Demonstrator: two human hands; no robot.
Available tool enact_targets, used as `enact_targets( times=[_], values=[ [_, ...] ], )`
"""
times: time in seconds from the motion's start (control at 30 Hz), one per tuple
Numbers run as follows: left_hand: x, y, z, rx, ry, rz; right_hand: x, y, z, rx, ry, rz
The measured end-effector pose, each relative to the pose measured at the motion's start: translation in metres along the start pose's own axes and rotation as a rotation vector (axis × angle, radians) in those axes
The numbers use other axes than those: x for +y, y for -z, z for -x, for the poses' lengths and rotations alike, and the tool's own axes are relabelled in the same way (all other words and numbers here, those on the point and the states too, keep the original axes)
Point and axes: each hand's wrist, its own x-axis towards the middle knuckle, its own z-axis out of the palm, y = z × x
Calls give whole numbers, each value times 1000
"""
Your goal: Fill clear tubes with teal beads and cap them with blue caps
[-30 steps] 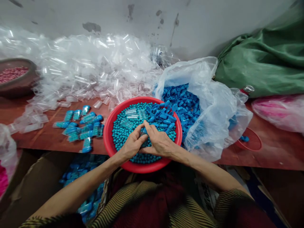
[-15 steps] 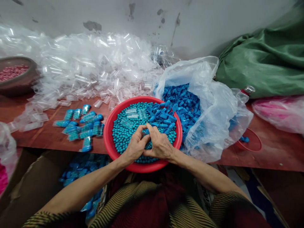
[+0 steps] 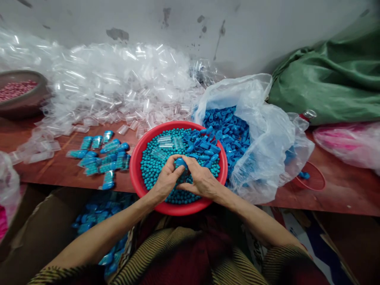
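Note:
Over the red basin [image 3: 137, 174], my left hand [image 3: 168, 177] and my right hand [image 3: 202, 179] meet, both closed around one small container. Its rounded blue cap [image 3: 180, 162] shows between the thumbs and forefingers; my fingers hide most of its clear body. Below them, small round teal beads [image 3: 154, 170] fill the basin. A few clear plastic tubes [image 3: 164, 141] lie on the beads. Loose blue caps [image 3: 203, 145] are heaped at the basin's far right side, just beyond my right hand.
Bead-filled capped containers [image 3: 109, 163] lie left of the basin, before a large pile of clear tubes [image 3: 124, 87]. An open plastic bag [image 3: 264, 138] of blue caps stands right. A bowl of pink beads [image 3: 38, 95] and a red basket [image 3: 316, 180] sit farther out. More filled containers [image 3: 95, 215] lie below the table edge.
The blue cap has come into sight between my fingertips, where my fingers covered it before. My hands stay over the basin, with a slight shift of the fingers.

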Motion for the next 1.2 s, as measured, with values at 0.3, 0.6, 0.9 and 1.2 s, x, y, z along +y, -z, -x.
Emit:
enact_targets(
  times=[0.3, 0.6, 0.9, 1.2],
  values=[
    [-4, -2, 2, 26, -100, -271, -10, -14, 0, 34, -50, 245],
    [54, 92, 19, 450, -219, -1247, -8, -3, -1, -167, -50, 219],
    [45, 99, 0, 581, -156, -1880, 3, 2, 1, -164, -87, 215],
    [25, 66, -63, 284, 98, -1740, 24, 24, 2, 15, -101, 211]
  ],
)
